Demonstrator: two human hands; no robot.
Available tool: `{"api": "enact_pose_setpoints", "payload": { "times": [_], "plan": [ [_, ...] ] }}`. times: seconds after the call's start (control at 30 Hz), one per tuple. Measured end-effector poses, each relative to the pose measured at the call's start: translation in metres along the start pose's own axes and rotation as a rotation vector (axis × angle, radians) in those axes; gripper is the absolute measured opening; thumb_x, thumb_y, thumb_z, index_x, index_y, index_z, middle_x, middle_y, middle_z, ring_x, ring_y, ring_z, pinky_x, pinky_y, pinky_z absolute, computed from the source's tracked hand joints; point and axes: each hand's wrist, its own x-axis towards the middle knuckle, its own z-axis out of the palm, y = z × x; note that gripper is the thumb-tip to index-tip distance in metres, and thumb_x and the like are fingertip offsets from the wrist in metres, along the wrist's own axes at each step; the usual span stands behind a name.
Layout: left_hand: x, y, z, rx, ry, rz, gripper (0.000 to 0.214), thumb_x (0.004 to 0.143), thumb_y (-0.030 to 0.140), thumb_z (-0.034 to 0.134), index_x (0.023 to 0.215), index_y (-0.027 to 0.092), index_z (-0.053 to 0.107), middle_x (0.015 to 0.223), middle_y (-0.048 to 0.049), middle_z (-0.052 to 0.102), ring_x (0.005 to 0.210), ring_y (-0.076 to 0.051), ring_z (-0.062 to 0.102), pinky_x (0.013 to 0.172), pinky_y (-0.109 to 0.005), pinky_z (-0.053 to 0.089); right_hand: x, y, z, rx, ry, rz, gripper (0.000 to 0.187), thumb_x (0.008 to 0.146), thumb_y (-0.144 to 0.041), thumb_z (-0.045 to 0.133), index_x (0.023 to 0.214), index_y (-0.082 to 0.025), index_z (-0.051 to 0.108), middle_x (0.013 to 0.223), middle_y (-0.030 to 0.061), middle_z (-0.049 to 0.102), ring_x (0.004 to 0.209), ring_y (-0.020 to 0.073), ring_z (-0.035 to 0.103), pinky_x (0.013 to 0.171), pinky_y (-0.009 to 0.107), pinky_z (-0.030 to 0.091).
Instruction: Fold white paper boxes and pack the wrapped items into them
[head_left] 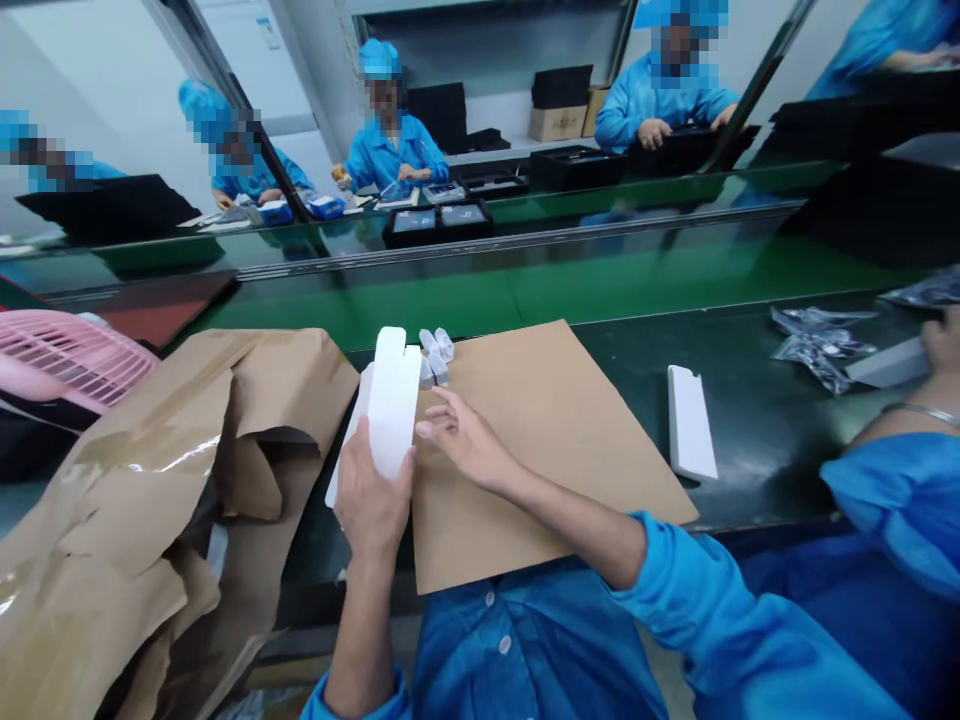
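My left hand (371, 497) grips a long white cardboard box (394, 400) upright from below, its end raised above a flat kraft cardboard sheet (551, 455). My right hand (465, 442) lies over that sheet with its fingers apart, holding nothing, and its fingertips reach the box's right edge. Small white folded pieces (436, 357) stick up just beyond the box, at the sheet's far edge. Another white box (691, 423) lies on the dark bench to the right.
Crumpled brown kraft paper (142, 480) is heaped at the left, with a pink fan (71, 358) behind it. Plastic bags (821, 345) lie at the right, beside a co-worker's blue sleeve (900, 490). Beyond a green conveyor (420, 300), co-workers sit with black trays.
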Motion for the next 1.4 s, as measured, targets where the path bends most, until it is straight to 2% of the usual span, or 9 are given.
{"api": "enact_pose_setpoints", "payload": {
  "times": [0.23,0.33,0.43,0.53,0.67,0.87,1.03,1.2,1.4],
  "plan": [
    [0.015,-0.022,-0.009,0.032,0.133,-0.100,0.071,0.085,0.047,0.058,0.145,0.015,0.040,0.136,-0.0188,0.056,0.124,-0.038,0.054,0.102,-0.054,0.043,0.008,0.011,-0.018,-0.094,0.086,-0.013,0.062,0.087,-0.038,0.060,0.142,-0.019,0.039,0.124,0.0116,0.057,0.089,0.0161,0.061,0.091,0.039,0.048],
    [0.000,-0.001,-0.003,-0.102,0.188,-0.012,0.076,0.082,0.045,0.063,0.147,0.017,0.036,0.142,-0.0180,0.050,0.131,-0.036,0.047,0.108,-0.051,0.038,-0.001,0.010,-0.006,0.014,0.059,-0.046,0.065,0.087,-0.042,0.060,0.143,-0.018,0.036,0.125,0.0122,0.057,0.094,0.0168,0.061,0.089,0.036,0.048],
    [-0.027,0.027,0.002,-0.425,0.027,0.040,0.093,0.076,0.041,0.072,0.152,0.022,0.021,0.143,-0.0173,0.047,0.131,-0.032,0.048,0.106,-0.048,0.042,-0.007,-0.003,-0.009,0.082,0.057,-0.123,0.044,0.090,-0.031,0.053,0.130,-0.016,0.047,0.114,0.0087,0.062,0.095,0.0171,0.060,0.083,0.031,0.048],
    [-0.036,0.033,-0.011,-0.800,-0.082,-0.025,0.097,0.075,0.042,0.073,0.152,0.025,0.017,0.137,-0.0140,0.052,0.120,-0.027,0.057,0.099,-0.041,0.049,-0.015,-0.025,-0.046,-0.159,-0.262,-0.192,0.018,0.084,-0.018,0.054,0.102,-0.015,0.058,0.091,0.0020,0.063,0.079,0.0141,0.057,0.068,0.024,0.045],
    [-0.014,0.013,-0.040,-0.805,-0.390,-0.109,0.050,0.076,0.043,0.072,0.118,0.018,0.063,0.096,-0.0055,0.069,0.084,-0.021,0.066,0.071,-0.029,0.055,-0.035,-0.047,-0.095,-0.644,-0.745,-0.246,0.010,0.085,-0.017,0.056,0.094,-0.015,0.061,0.080,0.0009,0.063,0.067,0.0136,0.055,0.059,0.024,0.040],
    [-0.001,0.014,-0.039,-0.980,-0.638,-0.213,0.035,0.082,0.044,0.065,0.105,0.018,0.062,0.087,-0.0024,0.067,0.072,-0.016,0.061,0.057,-0.025,0.051,-0.075,-0.024,-0.070,-1.127,-0.142,-0.456,0.077,0.082,-0.040,0.069,0.143,-0.007,0.035,0.123,0.0201,0.059,0.106,0.0324,0.056,0.086,0.045,0.047],
    [0.011,0.015,-0.045,-0.762,-0.994,0.027,0.033,0.087,0.036,0.061,0.115,0.019,0.059,0.068,0.0027,0.063,0.062,-0.010,0.053,0.056,-0.020,0.042,-0.080,-0.010,-0.069,-1.199,-0.204,-0.692,0.061,0.085,-0.029,0.062,0.137,-0.003,0.041,0.114,0.0190,0.062,0.098,0.0293,0.057,0.082,0.043,0.048],
    [0.014,0.013,-0.046,-0.665,-0.911,0.166,0.025,0.082,0.030,0.065,0.104,0.021,0.070,0.092,-0.0010,0.071,0.072,-0.011,0.061,0.063,-0.020,0.048,-0.082,-0.011,-0.079,-1.135,-0.201,-0.831,0.051,0.090,-0.028,0.054,0.132,-0.001,0.044,0.118,0.0204,0.062,0.103,0.0280,0.058,0.085,0.041,0.050],
    [0.002,0.015,-0.041,-0.663,-0.760,0.125,0.014,0.074,0.017,0.061,0.079,0.021,0.074,0.077,-0.0001,0.072,0.066,-0.012,0.064,0.057,-0.019,0.049,-0.097,-0.013,-0.069,-1.352,-0.101,-0.978,0.030,0.093,-0.010,0.043,0.119,0.000,0.055,0.101,0.0192,0.068,0.088,0.0252,0.065,0.076,0.038,0.052]
  ]
}}
